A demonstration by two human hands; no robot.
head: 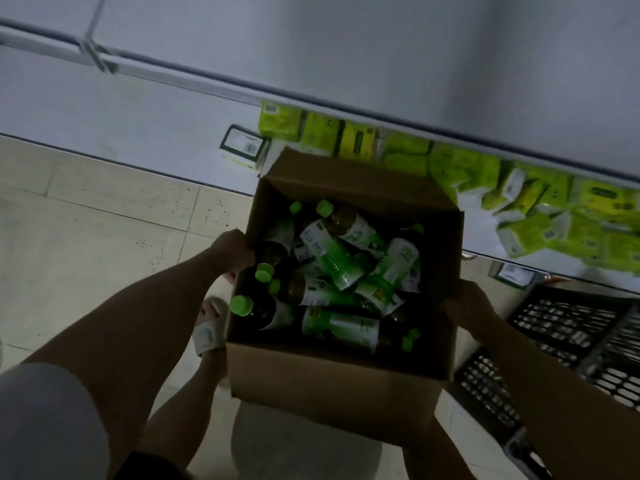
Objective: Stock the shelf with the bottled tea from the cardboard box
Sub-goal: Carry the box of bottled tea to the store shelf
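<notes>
From the head camera, looking steeply down, an open cardboard box (332,386) is carried in front of the person's body, above a pale tiled floor (86,237). Its flaps are turned up and the inside is dim.

The left hand (235,251) is closed over the box's left rim, fingers curled across the top edge and knuckles outward. The right hand (467,306) is pressed against the box's right wall near the top, fingers wrapped round the edge; how far they reach inside cannot be told. Both forearms run down toward the bottom of the frame.

Inside the box lie the bottles of tea (332,258), heaped loosely at all angles, some on top of others. They have bright green caps (241,304), dark liquid and white-and-green labels. None is in either hand.

Beyond the box stands a pale shelf (381,57), its front edge crossing the frame on a slant. On the lowest level, just behind the box's far flap, sit yellow-green packets (450,164), some neat in a row, others tumbled toward the right. A small white box with a dark border (244,145) stands at the left end of that row.

To the right, beside the box, are black plastic crates (568,327) with slotted walls. Under the left forearm a foot in a pale sandal (207,327) shows on the floor.
</notes>
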